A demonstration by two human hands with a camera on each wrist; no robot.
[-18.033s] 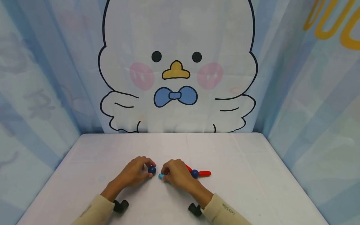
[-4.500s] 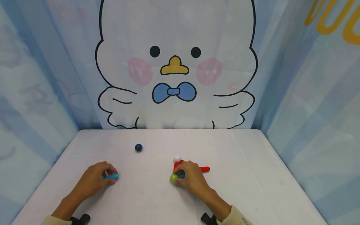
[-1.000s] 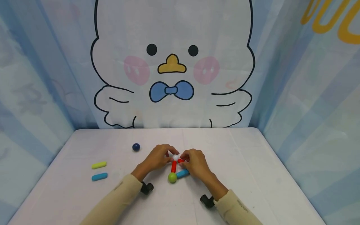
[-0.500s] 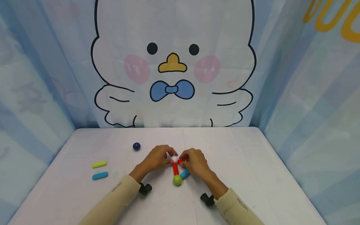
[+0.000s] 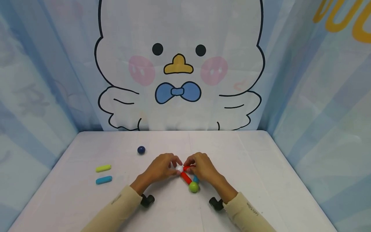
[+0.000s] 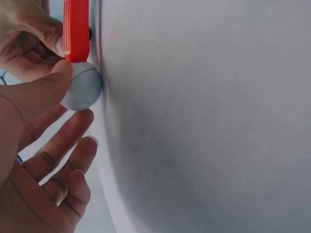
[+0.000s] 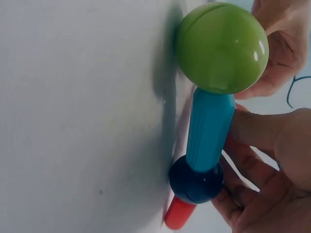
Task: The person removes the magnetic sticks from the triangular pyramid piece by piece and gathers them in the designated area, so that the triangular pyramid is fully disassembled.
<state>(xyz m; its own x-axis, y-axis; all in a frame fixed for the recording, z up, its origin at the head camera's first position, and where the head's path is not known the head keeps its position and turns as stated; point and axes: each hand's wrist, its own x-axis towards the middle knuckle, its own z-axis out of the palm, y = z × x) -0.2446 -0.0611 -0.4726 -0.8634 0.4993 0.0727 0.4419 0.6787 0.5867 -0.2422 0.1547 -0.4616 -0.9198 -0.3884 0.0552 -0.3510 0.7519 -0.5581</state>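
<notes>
Green ball [image 5: 194, 187] farther right than before

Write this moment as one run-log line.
left hand: pinches white ball | right hand: pinches red rod beside it | loose on table: yellow rod, blue rod, dark blue ball

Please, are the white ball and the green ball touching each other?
Apart: the head view shows a red stick between the white ball and the green ball.

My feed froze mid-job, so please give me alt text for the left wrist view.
The left hand pinches a white ball joined to a red rod, which runs off the top edge. The right hand, upper left, grips the rod; pale tabletop fills the right side.
</notes>
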